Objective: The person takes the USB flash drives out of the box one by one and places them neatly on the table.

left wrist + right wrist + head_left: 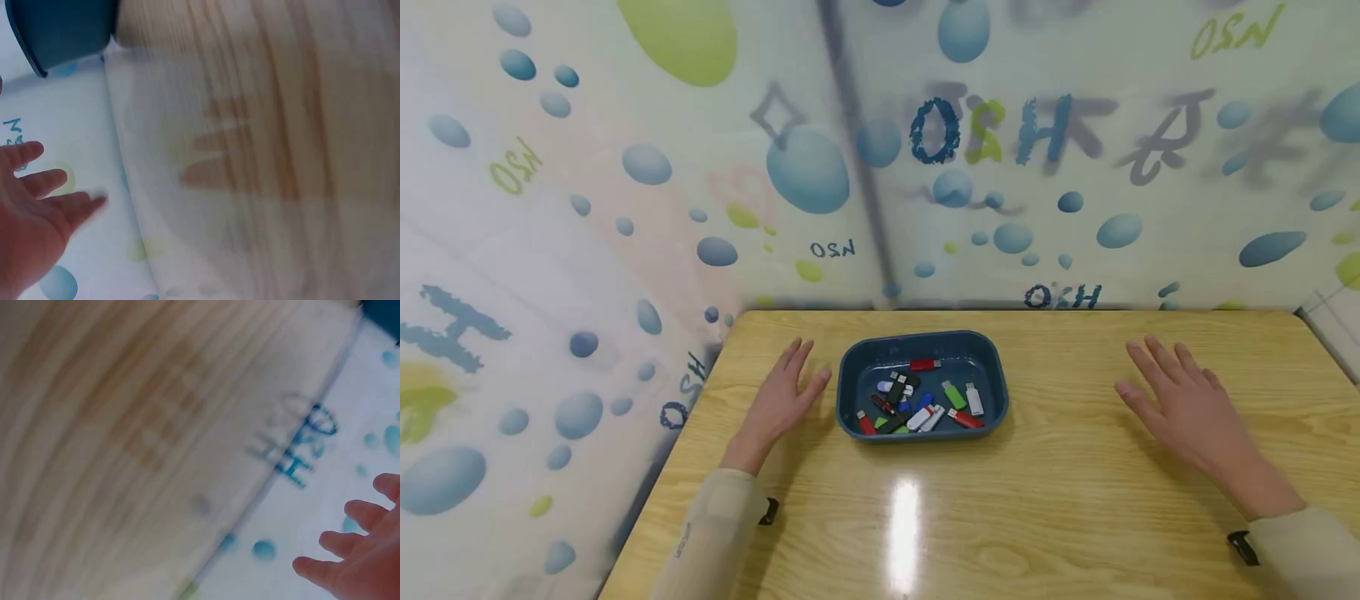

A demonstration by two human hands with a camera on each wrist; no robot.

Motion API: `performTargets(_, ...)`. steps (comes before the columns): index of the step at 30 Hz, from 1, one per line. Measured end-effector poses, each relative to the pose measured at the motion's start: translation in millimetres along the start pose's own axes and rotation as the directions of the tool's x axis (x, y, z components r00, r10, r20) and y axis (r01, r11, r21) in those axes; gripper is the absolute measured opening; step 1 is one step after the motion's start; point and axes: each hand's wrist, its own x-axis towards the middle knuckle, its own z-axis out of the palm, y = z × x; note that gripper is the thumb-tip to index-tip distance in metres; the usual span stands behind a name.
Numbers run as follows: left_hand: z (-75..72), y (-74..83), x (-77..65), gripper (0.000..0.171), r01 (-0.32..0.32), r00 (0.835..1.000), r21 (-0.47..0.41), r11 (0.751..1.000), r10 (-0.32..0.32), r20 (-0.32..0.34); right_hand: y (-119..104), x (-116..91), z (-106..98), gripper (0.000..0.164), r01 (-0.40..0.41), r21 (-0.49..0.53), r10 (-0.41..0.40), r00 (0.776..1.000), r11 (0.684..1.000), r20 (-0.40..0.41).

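Pale wood: the table (1075, 517) has a light grain and a bright glare patch near its front edge; both my hands are flat over it.
Tray: a dark blue tray (850, 392) with rounded corners sits at the middle of the table, between my hands, closer to the left one.
Tray contents: a loose heap of small USB sticks (925, 400) in red, green, white, black and blue; one red stick (925, 364) lies apart near the far wall of the tray.
My left hand: my left hand (780, 400) lies palm down on the wood just beside the tray's left rim, fingers straight and spread, thumb pointing toward the tray; I cannot tell if the thumb touches the rim. It holds nothing.
My right hand: my right hand (1183, 404) lies palm down well apart from the tray's right side, fingers spread and relaxed, holding nothing.
Left wrist view: blurred; my spread fingers (37, 184) show at the lower left and a corner of the blue tray at the top left.
Right wrist view: also blurred; my fingertips (350, 547) show at the lower right, open, beyond the table edge.
Sleeves: light beige cuffs (715, 517) cover both forearms, each with a small black clip at the wrist.
Backdrop: a printed sheet (625, 208) with blue and green bubbles and lettering stands behind and to the left of the table.
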Motion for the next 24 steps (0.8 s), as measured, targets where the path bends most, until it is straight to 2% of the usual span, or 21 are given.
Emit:
performTargets(5, 3.9, 9.7, -1.7, 0.065, 0.019, 0.998, -0.204, 0.979, -0.030, -0.050, -30.0, 6.5, 2.2, 0.070, 0.053, 0.101, -0.052, 0.999, 0.993, -0.011)
performTargets(13, 11.5, 25.3, -7.4, 0.056, 0.079, 0.995, -0.313, 0.946, -0.092, -0.025, -70.9, 16.7, 10.3, 0.066, 0.091, 0.199, -0.092, 0.996, 0.976, 0.000)
performTargets(20, 19.4, 31.0, -7.1, 0.051, 0.144, 0.988, -0.463, 0.875, -0.150, 0.024, -95.2, 26.3, 26.0, 0.065, 0.076, 0.240, -0.081, 0.997, 0.968, 0.015)
performTargets(24, 20.7, 34.4, -8.3, 0.049, 0.178, 0.982, -0.509, 0.842, -0.182, 0.043, -106.3, 31.3, 34.9, 0.064, 0.033, 0.298, -0.047, 0.998, 0.954, 0.040)
